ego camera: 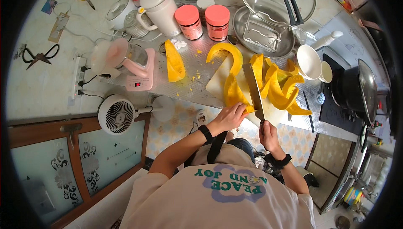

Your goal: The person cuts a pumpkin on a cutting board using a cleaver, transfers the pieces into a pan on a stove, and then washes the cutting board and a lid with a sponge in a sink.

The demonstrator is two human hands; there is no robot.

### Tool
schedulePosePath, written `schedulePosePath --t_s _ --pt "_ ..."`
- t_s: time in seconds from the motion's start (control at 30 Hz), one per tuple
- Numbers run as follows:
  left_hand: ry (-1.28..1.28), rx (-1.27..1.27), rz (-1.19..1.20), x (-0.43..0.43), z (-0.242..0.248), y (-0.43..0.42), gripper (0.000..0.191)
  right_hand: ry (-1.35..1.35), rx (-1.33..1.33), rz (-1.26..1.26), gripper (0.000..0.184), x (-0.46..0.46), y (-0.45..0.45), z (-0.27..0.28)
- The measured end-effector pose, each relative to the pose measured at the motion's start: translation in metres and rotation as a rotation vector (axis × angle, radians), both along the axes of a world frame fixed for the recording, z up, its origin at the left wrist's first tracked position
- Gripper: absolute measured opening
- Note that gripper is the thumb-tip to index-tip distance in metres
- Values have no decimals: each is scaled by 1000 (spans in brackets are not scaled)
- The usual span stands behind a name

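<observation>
My right hand [269, 134] grips the handle of a kitchen knife [253, 87], whose broad blade points away from me over a pale cutting board [217, 82]. Just left of the blade, my left hand [229, 118] holds down the near end of a pumpkin wedge [233, 92]. A curved pumpkin slice [231, 53] lies at the board's far left. More pumpkin slices [278, 93] are heaped to the right of the knife, some over the board's edge. A separate pumpkin wedge [175, 62] rests on the counter to the left, with small orange scraps beside it.
Behind the board stand red-lidded jars [217, 23], a white jug [160, 10] and a steel pan [264, 34] under a glass lid. White bowls [308, 62] and a dark pot [355, 87] are at right. A pink electric kettle [135, 62] and a fan [116, 114] are at left.
</observation>
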State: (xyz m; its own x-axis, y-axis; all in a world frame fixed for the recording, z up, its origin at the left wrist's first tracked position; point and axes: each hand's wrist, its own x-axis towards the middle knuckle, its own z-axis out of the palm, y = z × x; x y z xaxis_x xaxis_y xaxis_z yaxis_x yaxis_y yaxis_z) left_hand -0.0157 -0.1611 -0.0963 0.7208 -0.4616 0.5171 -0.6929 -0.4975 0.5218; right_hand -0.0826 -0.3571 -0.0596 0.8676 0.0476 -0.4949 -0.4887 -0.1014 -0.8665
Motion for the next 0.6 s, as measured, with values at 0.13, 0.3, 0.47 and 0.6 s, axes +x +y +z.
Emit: schedulePosePath --t_s 0.13,0.3,0.47,0.6 --pt "87 46 97 15 1 3 27 -19 -7 23 42 5 -3 0" --pt "120 8 96 15 7 12 25 24 -71 58 39 4 -10 13" --pt "167 -20 111 5 11 15 26 74 -42 38 39 -8 -17 19" --pt "208 15 101 -2 7 13 25 59 -184 158 41 -19 -26 38"
